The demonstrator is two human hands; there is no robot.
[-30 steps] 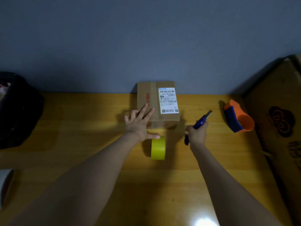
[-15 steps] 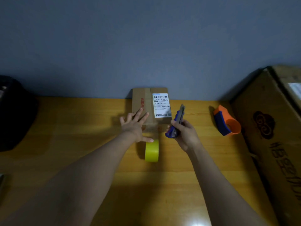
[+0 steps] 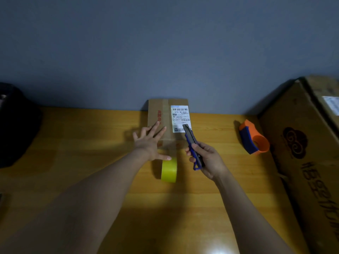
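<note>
A small taped cardboard box (image 3: 166,110) with a white shipping label stands at the far edge of the wooden table (image 3: 73,162), against the wall. My left hand (image 3: 149,142) lies flat with spread fingers on the box's near left part. My right hand (image 3: 206,158) grips a blue utility knife (image 3: 192,143); its tip points up and left over the label's lower right corner. A yellow tape roll (image 3: 169,170) stands on edge just in front of the box, under my left thumb.
An orange and blue tape dispenser (image 3: 254,138) sits to the right of the box. A large cardboard carton (image 3: 302,153) fills the right side. A dark bag (image 3: 16,125) lies at the far left.
My right hand has brought the knife from the right of the box to over its label. The left hand has stayed on the box. The view has shifted slightly.
</note>
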